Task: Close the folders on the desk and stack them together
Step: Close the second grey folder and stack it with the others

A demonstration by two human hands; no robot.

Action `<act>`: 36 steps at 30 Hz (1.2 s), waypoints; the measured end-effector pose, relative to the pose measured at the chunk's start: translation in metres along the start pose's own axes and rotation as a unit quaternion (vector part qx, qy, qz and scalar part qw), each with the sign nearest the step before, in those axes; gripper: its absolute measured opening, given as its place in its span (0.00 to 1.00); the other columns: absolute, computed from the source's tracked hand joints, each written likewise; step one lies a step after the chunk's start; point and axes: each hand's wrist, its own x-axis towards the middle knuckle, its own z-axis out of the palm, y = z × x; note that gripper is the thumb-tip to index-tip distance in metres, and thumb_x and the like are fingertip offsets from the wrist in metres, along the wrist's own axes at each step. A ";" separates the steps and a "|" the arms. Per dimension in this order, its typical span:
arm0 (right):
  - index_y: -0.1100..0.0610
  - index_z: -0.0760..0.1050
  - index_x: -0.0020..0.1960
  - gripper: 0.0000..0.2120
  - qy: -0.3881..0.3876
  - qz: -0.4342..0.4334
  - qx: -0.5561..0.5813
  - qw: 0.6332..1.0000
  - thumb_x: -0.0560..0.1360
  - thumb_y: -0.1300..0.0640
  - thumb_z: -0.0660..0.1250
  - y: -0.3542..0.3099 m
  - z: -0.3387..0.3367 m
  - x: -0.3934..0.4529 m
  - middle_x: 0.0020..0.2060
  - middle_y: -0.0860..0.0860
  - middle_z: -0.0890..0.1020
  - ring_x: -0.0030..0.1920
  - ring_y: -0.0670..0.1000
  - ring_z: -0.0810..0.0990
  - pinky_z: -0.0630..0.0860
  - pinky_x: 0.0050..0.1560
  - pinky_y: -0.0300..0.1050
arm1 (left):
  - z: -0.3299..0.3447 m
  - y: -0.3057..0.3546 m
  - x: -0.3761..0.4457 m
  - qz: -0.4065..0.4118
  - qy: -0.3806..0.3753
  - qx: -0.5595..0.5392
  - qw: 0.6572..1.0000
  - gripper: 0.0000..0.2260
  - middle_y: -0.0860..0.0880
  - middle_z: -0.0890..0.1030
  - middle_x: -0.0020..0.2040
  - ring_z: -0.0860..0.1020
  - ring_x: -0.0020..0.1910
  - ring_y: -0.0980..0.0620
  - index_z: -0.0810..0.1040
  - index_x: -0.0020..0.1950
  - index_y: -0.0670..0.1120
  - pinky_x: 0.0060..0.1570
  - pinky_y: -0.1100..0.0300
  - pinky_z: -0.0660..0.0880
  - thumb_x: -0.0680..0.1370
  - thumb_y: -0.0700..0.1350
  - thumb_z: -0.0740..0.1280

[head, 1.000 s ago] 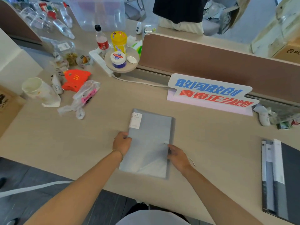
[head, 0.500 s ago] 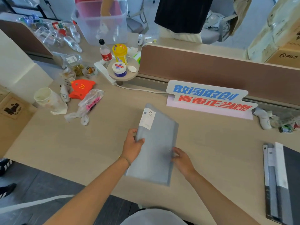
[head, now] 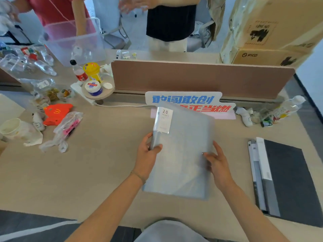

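A closed translucent grey folder [head: 181, 154] with a white "20" label at its top left is lifted off the desk and tilted toward me. My left hand [head: 147, 158] grips its left spine edge, thumb on the cover. My right hand [head: 216, 163] holds its right edge, thumb on the front. A dark grey folder [head: 286, 177] with white and grey strips along its left side lies flat on the desk at the right, apart from both hands.
The beige desk [head: 97, 172] holds a blue-and-red sign [head: 188, 100] by a brown partition [head: 201, 77]. Left: plastic bags [head: 64, 130], an orange item [head: 56, 112], a paper cup [head: 10, 128], bottles and jars. Small clutter lies right of the sign. People stand behind.
The grey folder lay flat a second ago; both hands have gripped its sides and raised it off the desk, tilted up and shifted right.
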 end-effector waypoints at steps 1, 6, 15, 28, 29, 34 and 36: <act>0.44 0.66 0.75 0.34 0.018 -0.019 -0.002 1.000 0.72 0.59 0.72 -0.008 -0.013 -0.003 0.36 0.55 0.77 0.39 0.52 0.76 0.73 0.43 0.51 | 0.014 0.000 0.000 -0.001 -0.011 0.000 1.000 0.21 0.34 0.83 0.56 0.81 0.49 0.42 0.75 0.67 0.48 0.59 0.35 0.76 0.75 0.37 0.70; 0.41 0.65 0.75 0.32 0.113 -0.100 -0.027 0.988 0.76 0.58 0.72 -0.042 -0.086 -0.020 0.43 0.57 0.77 0.45 0.59 0.78 0.78 0.53 0.50 | 0.095 0.000 -0.010 -0.009 -0.065 -0.009 0.998 0.19 0.37 0.84 0.58 0.82 0.50 0.43 0.75 0.67 0.47 0.58 0.39 0.79 0.78 0.33 0.67; 0.45 0.68 0.73 0.28 0.240 -0.147 -0.093 0.955 0.76 0.58 0.71 -0.063 -0.236 -0.040 0.44 0.46 0.81 0.42 0.43 0.79 0.73 0.48 0.41 | 0.240 -0.035 -0.030 -0.007 -0.162 0.081 0.983 0.20 0.49 0.87 0.41 0.83 0.41 0.50 0.77 0.64 0.51 0.50 0.50 0.80 0.73 0.41 0.71; 0.48 0.71 0.73 0.29 0.301 -0.088 -0.231 0.921 0.75 0.60 0.72 -0.026 -0.386 0.023 0.48 0.50 0.80 0.41 0.46 0.78 0.76 0.49 0.46 | 0.390 -0.123 -0.041 -0.033 -0.150 0.303 0.940 0.19 0.47 0.84 0.46 0.82 0.48 0.46 0.77 0.66 0.50 0.51 0.55 0.77 0.75 0.41 0.70; 0.47 0.71 0.74 0.29 0.300 -0.074 -0.237 0.921 0.75 0.60 0.72 -0.020 -0.392 0.030 0.48 0.50 0.80 0.42 0.48 0.79 0.78 0.50 0.48 | 0.395 -0.128 -0.041 -0.037 -0.151 0.316 0.936 0.20 0.49 0.82 0.47 0.81 0.48 0.48 0.77 0.67 0.50 0.50 0.57 0.76 0.76 0.41 0.70; 0.48 0.70 0.74 0.28 0.281 -0.029 -0.269 0.921 0.75 0.58 0.71 0.009 -0.407 0.057 0.50 0.50 0.81 0.47 0.53 0.82 0.80 0.54 0.55 | 0.409 -0.148 -0.041 -0.070 -0.155 0.369 0.914 0.26 0.47 0.80 0.58 0.79 0.50 0.50 0.70 0.74 0.54 0.52 0.58 0.74 0.77 0.42 0.68; 0.48 0.69 0.74 0.28 0.271 -0.008 -0.276 0.922 0.75 0.58 0.70 0.020 -0.409 0.065 0.51 0.51 0.83 0.50 0.55 0.82 0.79 0.57 0.56 | 0.412 -0.153 -0.040 -0.066 -0.143 0.391 0.907 0.25 0.46 0.79 0.57 0.80 0.53 0.47 0.71 0.72 0.55 0.55 0.53 0.77 0.75 0.42 0.66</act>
